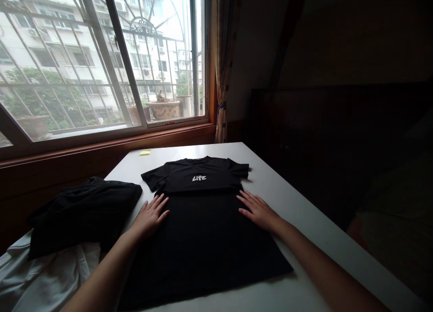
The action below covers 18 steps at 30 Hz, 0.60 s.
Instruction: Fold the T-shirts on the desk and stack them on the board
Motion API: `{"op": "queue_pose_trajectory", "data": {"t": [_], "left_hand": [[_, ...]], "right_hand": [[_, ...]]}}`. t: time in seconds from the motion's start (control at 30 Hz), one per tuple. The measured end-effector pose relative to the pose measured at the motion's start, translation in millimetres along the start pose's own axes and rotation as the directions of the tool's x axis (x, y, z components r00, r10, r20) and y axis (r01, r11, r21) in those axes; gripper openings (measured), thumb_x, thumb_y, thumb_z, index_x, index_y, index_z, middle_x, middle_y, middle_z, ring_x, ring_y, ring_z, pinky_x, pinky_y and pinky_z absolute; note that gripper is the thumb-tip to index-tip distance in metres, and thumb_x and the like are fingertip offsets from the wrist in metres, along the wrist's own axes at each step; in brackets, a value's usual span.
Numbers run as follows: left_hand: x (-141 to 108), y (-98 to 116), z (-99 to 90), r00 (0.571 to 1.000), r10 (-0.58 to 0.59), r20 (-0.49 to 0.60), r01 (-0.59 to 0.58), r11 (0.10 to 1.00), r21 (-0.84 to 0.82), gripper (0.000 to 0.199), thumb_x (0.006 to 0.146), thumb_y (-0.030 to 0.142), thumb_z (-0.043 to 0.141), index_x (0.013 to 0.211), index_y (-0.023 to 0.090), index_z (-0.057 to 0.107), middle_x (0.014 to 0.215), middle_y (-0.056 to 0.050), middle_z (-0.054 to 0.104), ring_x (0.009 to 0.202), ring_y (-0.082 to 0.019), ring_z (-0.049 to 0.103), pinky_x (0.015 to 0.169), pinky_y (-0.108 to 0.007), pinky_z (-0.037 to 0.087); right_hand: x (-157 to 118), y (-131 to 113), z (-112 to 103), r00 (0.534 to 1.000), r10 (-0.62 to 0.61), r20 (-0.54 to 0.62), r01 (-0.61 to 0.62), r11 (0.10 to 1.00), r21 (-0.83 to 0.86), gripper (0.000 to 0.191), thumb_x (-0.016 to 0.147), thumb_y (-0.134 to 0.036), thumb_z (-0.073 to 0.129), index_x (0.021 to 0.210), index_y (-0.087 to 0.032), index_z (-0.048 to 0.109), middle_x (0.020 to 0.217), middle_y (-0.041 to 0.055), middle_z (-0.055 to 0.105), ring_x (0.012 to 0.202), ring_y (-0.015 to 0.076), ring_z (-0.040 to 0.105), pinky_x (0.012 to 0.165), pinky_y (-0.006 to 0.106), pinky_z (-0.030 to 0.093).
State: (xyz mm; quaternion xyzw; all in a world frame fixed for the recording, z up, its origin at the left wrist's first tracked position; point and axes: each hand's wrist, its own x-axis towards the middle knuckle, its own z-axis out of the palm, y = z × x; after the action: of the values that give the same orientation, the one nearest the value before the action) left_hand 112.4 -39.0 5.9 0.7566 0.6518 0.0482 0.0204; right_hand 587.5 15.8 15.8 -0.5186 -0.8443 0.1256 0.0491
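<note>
A black T-shirt (203, 239) lies spread on the white table (264, 190), its collar toward the far edge and its hem toward me. White lettering (199, 178) shows on the chest, and a crease or fold runs across just below it. My left hand (150, 215) rests flat on the shirt's left edge with fingers spread. On the right edge, at about the same height, my right hand (255, 208) lies with its fingers apart. Both short sleeves stretch outward beyond my hands.
Dark folded clothes (84, 212) lie at the left over a white cloth (50, 276). A yellow slip (145, 152) is near the table's far left corner. Behind stand a barred window (145, 68) and a curtain (221, 77).
</note>
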Motion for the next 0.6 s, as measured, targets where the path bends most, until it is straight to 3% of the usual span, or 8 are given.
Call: {"op": "queue_pose_trajectory", "data": {"t": [0.2, 0.37, 0.5, 0.6], "left_hand": [[-21.3, -3.4, 2.1, 0.999, 0.043, -0.030, -0.044, 0.999, -0.015, 0.058, 0.104, 0.053, 0.037, 0.156, 0.029, 0.035, 0.166, -0.004, 0.025, 0.153, -0.028, 0.022, 0.124, -0.054, 0.018], [-56.4, 5.2, 3.7, 0.991, 0.127, -0.042, -0.128, 0.992, -0.011, 0.054, 0.105, 0.051, 0.037, 0.156, 0.035, 0.033, 0.165, -0.001, 0.027, 0.152, -0.028, 0.024, 0.122, -0.058, 0.022], [-86.9, 9.0, 4.2, 0.967, 0.237, -0.099, -0.236, 0.972, 0.021, 0.055, 0.104, 0.049, 0.043, 0.156, 0.039, 0.030, 0.164, -0.001, 0.031, 0.150, -0.027, 0.031, 0.121, -0.057, 0.027], [-101.9, 9.2, 1.1, 0.931, 0.316, -0.180, -0.313, 0.949, 0.049, 0.054, 0.102, 0.044, 0.050, 0.154, 0.038, 0.037, 0.159, -0.003, 0.043, 0.145, -0.027, 0.041, 0.120, -0.054, 0.032]], "right_hand": [[-27.7, -2.3, -0.4, 1.000, -0.003, 0.020, 0.003, 1.000, 0.024, 0.072, 0.099, -0.071, 0.027, 0.160, -0.034, 0.024, 0.169, -0.0017, 0.015, 0.155, 0.0276, 0.012, 0.125, 0.050, 0.010], [-61.4, -8.9, 5.1, 1.000, -0.028, -0.011, 0.028, 1.000, -0.013, 0.068, 0.100, -0.068, 0.029, 0.160, -0.035, 0.026, 0.169, -0.0021, 0.017, 0.155, 0.0265, 0.013, 0.126, 0.051, 0.013], [-90.1, -13.7, 13.5, 0.997, -0.044, -0.058, 0.043, 0.999, -0.022, 0.065, 0.101, -0.065, 0.032, 0.159, -0.037, 0.026, 0.168, -0.0024, 0.016, 0.155, 0.0272, 0.014, 0.126, 0.053, 0.015], [-106.0, -13.3, 18.9, 0.995, -0.053, -0.079, 0.052, 0.999, -0.009, 0.063, 0.102, -0.063, 0.035, 0.159, -0.038, 0.025, 0.168, -0.0018, 0.019, 0.154, 0.0288, 0.016, 0.125, 0.055, 0.018]]}}
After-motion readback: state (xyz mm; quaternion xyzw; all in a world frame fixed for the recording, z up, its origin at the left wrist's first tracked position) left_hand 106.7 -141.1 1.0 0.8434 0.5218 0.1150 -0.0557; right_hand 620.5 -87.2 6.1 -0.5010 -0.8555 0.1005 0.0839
